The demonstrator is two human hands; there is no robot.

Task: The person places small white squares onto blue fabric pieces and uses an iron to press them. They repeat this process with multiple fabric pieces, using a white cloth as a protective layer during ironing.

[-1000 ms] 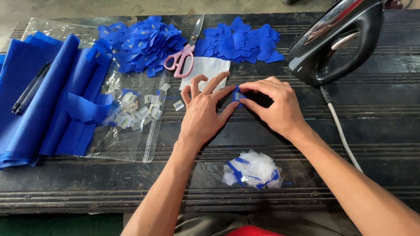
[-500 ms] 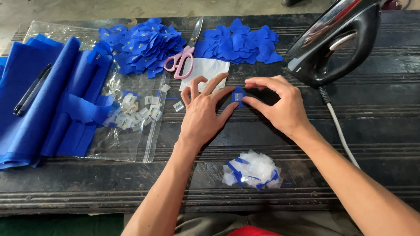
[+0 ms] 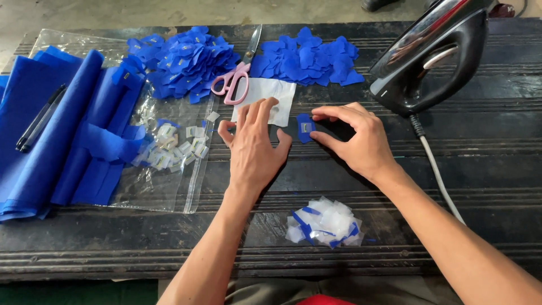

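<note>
Right hand (image 3: pixel 355 141) pinches small blue fabric patch with pale label (image 3: pixel 305 127), now exposed just right of white paper sheet (image 3: pixel 264 99) (dark bench); left hand (image 3: pixel 254 147), fingers spread, has drawn back off it.

Small blue fabric piece (image 3: pixel 305 127) with a little pale rectangular label at its centre, lying flat on the dark workbench, label side up. It sits between the two hands: pinched at its right edge by thumb and forefinger of the right hand (image 3: pixel 354 142), with the left hand (image 3: pixel 255 148) spread flat just to its left, thumb tip close to the edge but contact unclear. Outline is irregular, roughly petal-shaped.
</note>
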